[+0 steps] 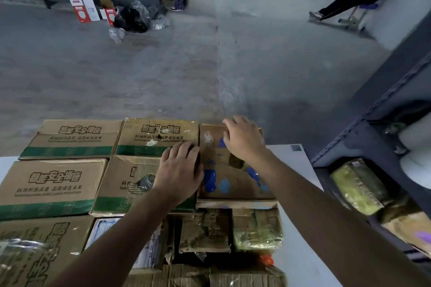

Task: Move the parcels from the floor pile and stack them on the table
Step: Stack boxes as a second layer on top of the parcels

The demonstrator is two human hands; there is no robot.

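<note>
Blue-spotted box [233, 184] lies on the stack on the table [298, 251], far right. Left hand [179, 170] presses flat on its left edge. Right hand [245, 140] curls over the far edge. Risk, as I judge it: pushing too hard slides it off the far side.

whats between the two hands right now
Only the bare top of the blue-patched parcel; the left hand is at its left edge, the right hand by its far edge. Seen in the head view.
</note>
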